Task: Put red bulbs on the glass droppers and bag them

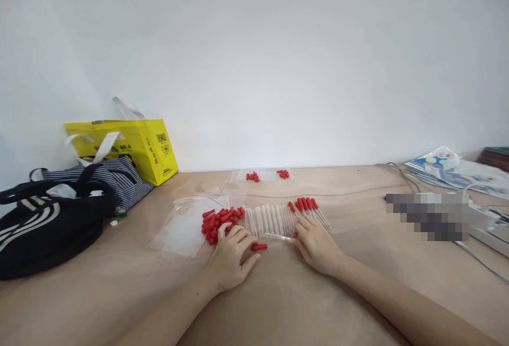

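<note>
So my left hand [233, 258] is open, fingers loosely bent, with a stray bulb [259, 247] near the thumb. My right hand [316, 240] is pinching a tube [277, 237], just this side of the tube row [268, 220]. Bulb pile [213, 224] left, capped tubes [306, 204] right, another bag [267, 175] by the wall [278, 70]

Two hands [233, 256], one yellow bag [153, 147], red bulbs [226, 216] uncountable.
</note>
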Motion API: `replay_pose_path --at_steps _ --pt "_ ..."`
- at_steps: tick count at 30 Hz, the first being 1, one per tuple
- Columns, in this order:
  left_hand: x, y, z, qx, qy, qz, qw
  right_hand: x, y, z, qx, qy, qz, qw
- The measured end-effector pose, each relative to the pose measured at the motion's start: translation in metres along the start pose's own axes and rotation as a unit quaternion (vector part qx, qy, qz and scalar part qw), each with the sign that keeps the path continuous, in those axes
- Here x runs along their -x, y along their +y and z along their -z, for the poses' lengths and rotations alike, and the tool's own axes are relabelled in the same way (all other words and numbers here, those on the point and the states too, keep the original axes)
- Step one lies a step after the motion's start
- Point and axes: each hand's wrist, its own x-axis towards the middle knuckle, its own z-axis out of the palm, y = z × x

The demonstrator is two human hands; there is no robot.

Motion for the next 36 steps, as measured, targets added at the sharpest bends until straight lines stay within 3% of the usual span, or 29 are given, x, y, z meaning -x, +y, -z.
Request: replay_pose_path --at_steps 7,17,30,36 --pt "-0.003 0.004 -0.014 -0.017 0.107 -0.041 0.993 0.001 -0.014 0.004 -0.001 -0.012 0.026 1.000" --pt "-0.010 0.017 -0.022 0.007 0.133 -0.042 0.990 -0.003 -0.025 -0.003 -0.052 0.020 0.088 0.995" --pt "-0.007 0.008 -0.015 -0.022 0.016 0.046 0.999 0.002 -0.015 -0.003 -0.031 0.029 0.043 0.998" --pt "-0.007 0.011 -0.018 -0.012 0.013 0.062 0.998 0.001 -0.022 -0.006 -0.067 0.013 0.041 0.997"
